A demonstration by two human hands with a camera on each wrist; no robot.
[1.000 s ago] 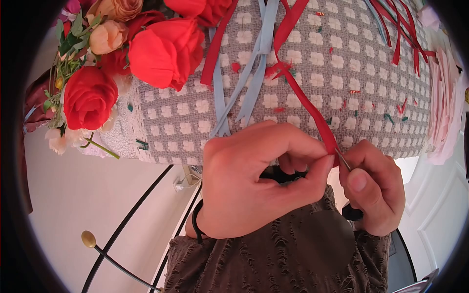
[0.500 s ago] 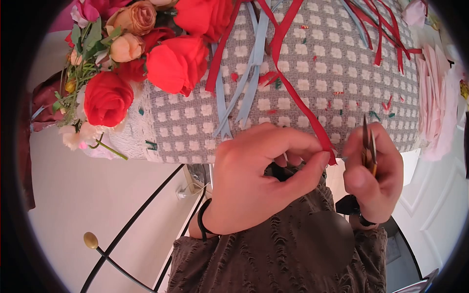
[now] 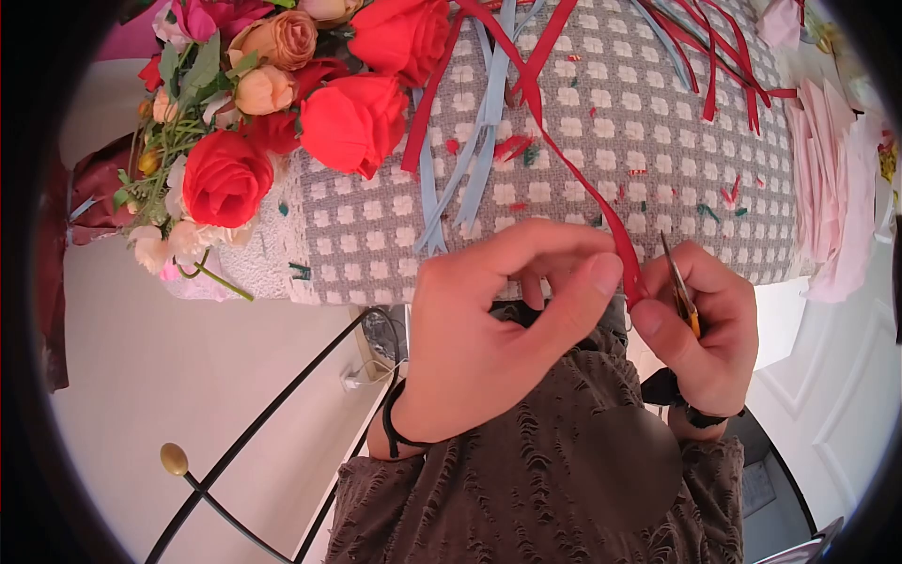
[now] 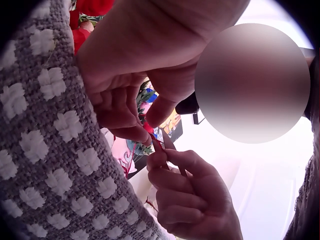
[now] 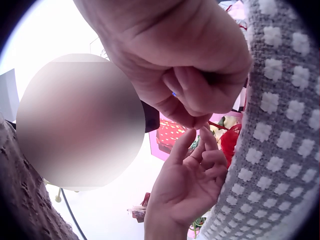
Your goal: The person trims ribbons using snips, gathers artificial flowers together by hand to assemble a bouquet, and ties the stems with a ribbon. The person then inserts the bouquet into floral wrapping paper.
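Observation:
The tail end of a red ribbon (image 3: pixel 628 268) hangs off the near edge of the cloth-covered surface. My left hand (image 3: pixel 512 334) has its thumb and forefinger parted, fingertips right at the ribbon's left edge. Thumb and forefinger of my right hand (image 3: pixel 700 329) pinch the ribbon close to its end. The same hand holds small scissors (image 3: pixel 683 291) in its curled fingers, blades pointing up and away. In the left wrist view the right hand (image 4: pixel 185 195) comes up just under the left fingertips (image 4: pixel 146 136). Its knuckles hide the ribbon's end in the right wrist view.
Red roses (image 3: pixel 352 125) and other flowers lie on the left of the grey-and-white checked cloth (image 3: pixel 366 258). Blue ribbon (image 3: pixel 484 122) trails down the middle among scattered red and green scraps. Pink paper (image 3: pixel 832 193) stands on the right. A black metal frame (image 3: pixel 254 432) runs at lower left.
The right hand has moved in to the ribbon's end and pinches it, its scissors shifted back from the cut end. The left thumb and forefinger have loosened from the ribbon.

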